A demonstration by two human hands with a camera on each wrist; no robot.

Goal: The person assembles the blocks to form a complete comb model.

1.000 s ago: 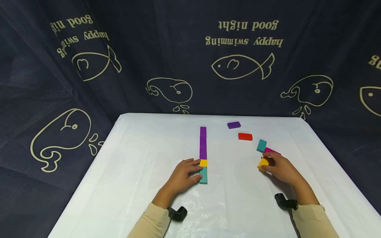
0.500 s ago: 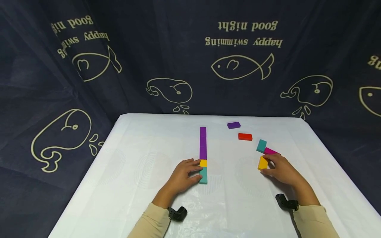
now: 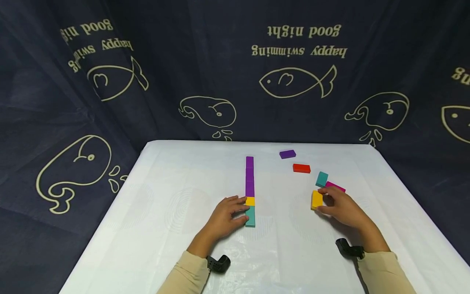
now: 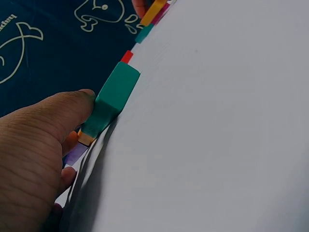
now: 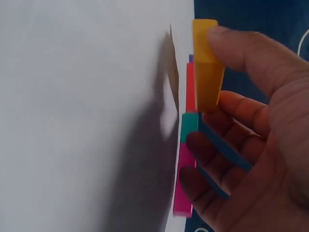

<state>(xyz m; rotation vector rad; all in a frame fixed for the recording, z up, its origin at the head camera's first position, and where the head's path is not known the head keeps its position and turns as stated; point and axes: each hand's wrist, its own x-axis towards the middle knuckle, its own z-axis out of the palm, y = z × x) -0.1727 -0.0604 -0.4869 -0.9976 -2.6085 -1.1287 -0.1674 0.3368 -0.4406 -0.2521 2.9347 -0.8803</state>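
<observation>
My right hand (image 3: 343, 208) pinches a yellow rectangular block (image 3: 316, 200) between thumb and fingers; the right wrist view shows the thumb on the yellow block (image 5: 207, 65) near its top. Nearer the middle of the table, a straight row runs away from me: purple blocks (image 3: 249, 177), a small yellow block (image 3: 250, 201) and a teal end (image 3: 251, 219). My left hand (image 3: 225, 217) rests along the left side of this row, its fingertips touching the yellow and teal parts. In the left wrist view the thumb lies against the teal block (image 4: 113, 94).
Loose on the white table (image 3: 176, 171) lie a dark purple block (image 3: 287, 154), a red block (image 3: 301, 168), a teal block (image 3: 322, 179) and a magenta block (image 3: 335, 187), the last two close to the right hand. A dark printed cloth (image 3: 205, 53) hangs behind.
Pinched in the right hand, the yellow block has turned more upright and shifted slightly left, away from the magenta block. The left hand and the row stay put.
</observation>
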